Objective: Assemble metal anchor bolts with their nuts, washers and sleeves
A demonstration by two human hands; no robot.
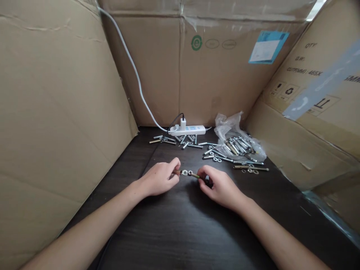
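Mid-frame: washer [185, 173] between a brownish tube [177, 172], pinched in the left hand [159, 178], and a thin rod [195, 175], gripped in the right hand's [221, 185] fingertips. Light pinch, level alignment seem wise. Beyond, I see loose bolts [259, 169].

Place: makeshift workshop corner
Cardboard [152, 75]: around table [157, 232], three sides
Power strip [197, 130]: table's back edge
Bolts [195, 146]: across table's far half

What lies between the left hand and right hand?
Head view: between left hand and right hand lie a washer, a smaller ring and ends of the held metal pieces.
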